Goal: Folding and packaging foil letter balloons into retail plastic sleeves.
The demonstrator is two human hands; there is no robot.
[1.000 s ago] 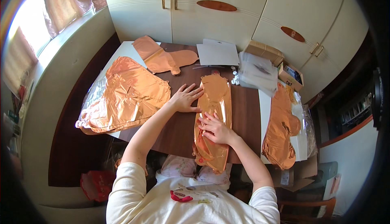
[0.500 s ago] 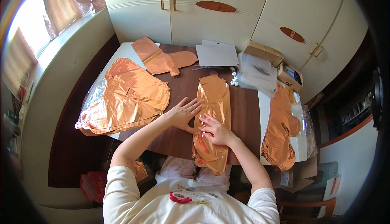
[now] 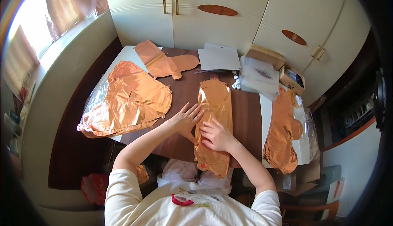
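Note:
A folded copper-coloured foil balloon point(image 3: 217, 97) lies lengthwise in front of me, its near end hanging over the table's front edge. My left hand point(image 3: 186, 121) rests along its left side, fingers spread and thumb reaching toward me on the foil. Pressed on the middle of the foil is my right hand point(image 3: 217, 136), its fingers stretched out and pointing left. Neither hand grips anything. To the left lies a stack of wide flat foil balloons point(image 3: 133, 101). Behind it is another flat copper foil balloon point(image 3: 166, 62).
More copper foil balloons point(image 3: 282, 134) lie at the table's right edge. At the back are white cards point(image 3: 220, 58), clear plastic bags point(image 3: 258, 73), small white round pieces point(image 3: 236, 81) and a small open box point(image 3: 292, 78). Cream cabinets point(image 3: 221, 25) stand behind the brown table point(image 3: 247, 119).
My right hand has shifted slightly, and the near part of the balloon now lies flatter and smoother. My left hand has stayed at its left side.

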